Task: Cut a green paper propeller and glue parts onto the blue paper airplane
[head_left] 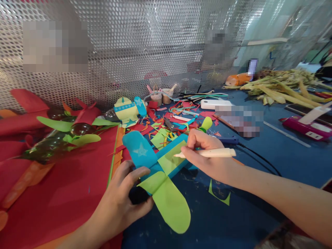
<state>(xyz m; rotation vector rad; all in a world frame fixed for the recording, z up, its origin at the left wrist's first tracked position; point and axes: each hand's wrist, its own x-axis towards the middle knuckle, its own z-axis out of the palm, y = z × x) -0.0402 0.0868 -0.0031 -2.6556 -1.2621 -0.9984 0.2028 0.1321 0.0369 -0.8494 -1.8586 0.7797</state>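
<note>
My left hand (pixel 116 193) grips the near end of a toy airplane (pixel 173 211) covered in blue and light green paper. One blue wing with a pale star points away to the left, and a plain green wing points toward me. A white marker (pixel 220 153) is pinched in my right hand (pixel 207 145). Its tip is at the green paper panel on the plane's body, though I cannot tell if it touches. At the far end of the plane shows a yellow-green propeller (pixel 206 123).
Paper scraps (pixel 147 129) litter the table behind the plane. To the left, bottle planes (pixel 41 148) rest on red sheets (pixel 77 193). At right lie a phone (pixel 237 121), a blue tool (pixel 228 139) with a black cord, a magenta device (pixel 308 126) and dried husks (pixel 282 84). Perforated metal (pixel 145 45) stands behind.
</note>
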